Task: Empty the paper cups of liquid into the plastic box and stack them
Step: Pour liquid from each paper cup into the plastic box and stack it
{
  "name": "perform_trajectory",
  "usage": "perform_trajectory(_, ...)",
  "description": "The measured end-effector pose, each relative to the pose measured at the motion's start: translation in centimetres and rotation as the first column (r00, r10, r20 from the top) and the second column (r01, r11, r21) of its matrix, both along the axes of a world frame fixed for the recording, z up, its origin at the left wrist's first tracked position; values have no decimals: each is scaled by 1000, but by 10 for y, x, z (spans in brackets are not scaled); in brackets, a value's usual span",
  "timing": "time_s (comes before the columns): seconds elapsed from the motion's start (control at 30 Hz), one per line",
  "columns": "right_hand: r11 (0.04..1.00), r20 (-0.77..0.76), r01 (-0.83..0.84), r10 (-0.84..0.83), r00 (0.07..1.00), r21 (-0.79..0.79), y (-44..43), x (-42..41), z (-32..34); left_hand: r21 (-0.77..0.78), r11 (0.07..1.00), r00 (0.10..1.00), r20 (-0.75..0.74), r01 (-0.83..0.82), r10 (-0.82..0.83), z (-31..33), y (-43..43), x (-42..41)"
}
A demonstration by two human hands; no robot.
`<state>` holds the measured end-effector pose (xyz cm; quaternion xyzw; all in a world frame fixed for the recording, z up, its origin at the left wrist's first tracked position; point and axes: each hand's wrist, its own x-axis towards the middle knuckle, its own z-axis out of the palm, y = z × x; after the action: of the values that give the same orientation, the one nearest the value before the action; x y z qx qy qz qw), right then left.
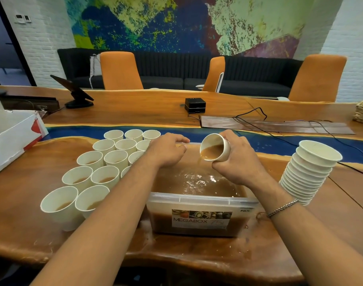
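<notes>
Step in hand: the right hand [236, 162] is tipping a paper cup [216, 146] over the plastic box [197, 200], and brown liquid [210, 154] is running off the cup's lip in a thin stream.
Right fingers: curling round the cup's wall and base, holding it almost on its side with the mouth facing left and down.
Left hand [168, 149]: resting at the box's far rim with fingers curling over it, seemingly steadying the box.
Cup's place: hanging above the far half of the box, clear of the liquid pooling inside.
Waiting: filled cups [98, 162] are standing in rows on the wooden table [21, 193], left of the box.
Emptied: a stack of empty cups [308, 172] is leaning just right of the box.
Next move: probably calling for more tilt until the cup is draining dry, then carrying it right and nesting it mouth-up on the stack. Drips on the way are the risk.
</notes>
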<state>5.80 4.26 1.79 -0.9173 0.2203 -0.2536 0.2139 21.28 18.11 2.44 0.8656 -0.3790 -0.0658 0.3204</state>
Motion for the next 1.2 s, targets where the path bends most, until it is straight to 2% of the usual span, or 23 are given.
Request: perform_trajectory(1.2,988,-30,29,-34,999,-149,8,-4,5,-6,1000,999,-43,-16,16,-1,-1,1)
